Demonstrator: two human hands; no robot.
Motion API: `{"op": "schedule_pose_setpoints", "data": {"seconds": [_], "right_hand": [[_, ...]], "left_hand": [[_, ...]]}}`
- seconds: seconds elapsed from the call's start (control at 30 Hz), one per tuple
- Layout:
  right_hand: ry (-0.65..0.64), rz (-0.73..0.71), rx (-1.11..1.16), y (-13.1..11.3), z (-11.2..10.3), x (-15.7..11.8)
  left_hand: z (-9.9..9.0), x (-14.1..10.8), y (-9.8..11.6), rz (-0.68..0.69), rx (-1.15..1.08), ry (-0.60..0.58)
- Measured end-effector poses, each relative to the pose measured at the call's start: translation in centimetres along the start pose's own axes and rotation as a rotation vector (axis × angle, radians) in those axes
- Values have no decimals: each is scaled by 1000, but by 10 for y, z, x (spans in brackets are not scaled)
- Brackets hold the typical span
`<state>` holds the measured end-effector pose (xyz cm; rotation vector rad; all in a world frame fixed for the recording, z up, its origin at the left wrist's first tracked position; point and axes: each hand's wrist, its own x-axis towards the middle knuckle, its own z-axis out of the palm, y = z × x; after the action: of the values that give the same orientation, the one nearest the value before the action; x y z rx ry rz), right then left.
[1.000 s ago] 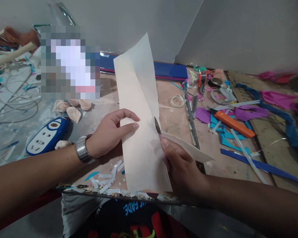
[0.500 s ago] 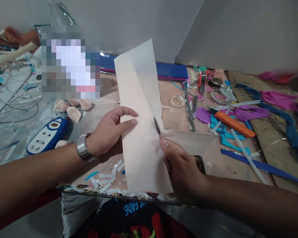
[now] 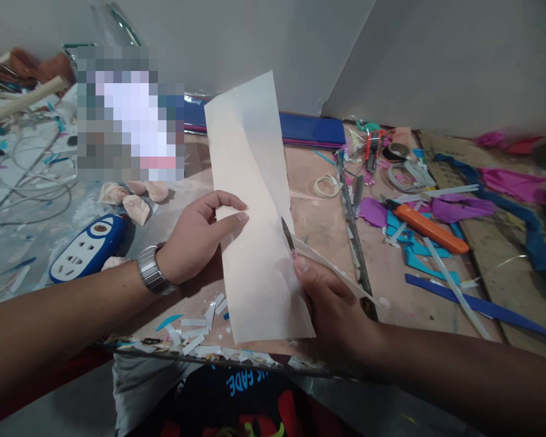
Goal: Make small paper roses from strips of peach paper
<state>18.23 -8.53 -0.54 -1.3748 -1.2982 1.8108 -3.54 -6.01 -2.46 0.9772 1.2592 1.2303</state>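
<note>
Left hand (image 3: 198, 240) pinches the central paper sheet (image 3: 259, 273); at four o'clock the right hand (image 3: 334, 300) grips scissors (image 3: 288, 235). Since half a second ago, the cut flap (image 3: 323, 260) has dropped. Six o'clock: dark clothing (image 3: 209, 397), upside-down "FADE."

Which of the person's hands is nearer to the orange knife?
Right. The right hand is left of the orange knife and nearer the person; the left hand is farther left, holding the paper.
</note>
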Motion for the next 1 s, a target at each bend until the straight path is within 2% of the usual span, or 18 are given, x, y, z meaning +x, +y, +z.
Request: {"op": "schedule_pose_setpoints", "data": {"seconds": [0.17,0.47,0.67,0.83,1.0], "right_hand": [[-15,30,-4,-3,-2,-2],[-55,-3,-24,-5,-1,-1],[-28,-18,-70,-6,-4,-1],[-25,42,-14,-5,-4,-2],[-76,73,85,-3,-3,-1]], "left_hand": [[0,-1,0,-3,9,-12],[0,-1,1,-7,5,-22],[1,-2,2,0,21,-22],[1,-3,2,56,88,-26],[1,-4,2,46,104,-46]]}}
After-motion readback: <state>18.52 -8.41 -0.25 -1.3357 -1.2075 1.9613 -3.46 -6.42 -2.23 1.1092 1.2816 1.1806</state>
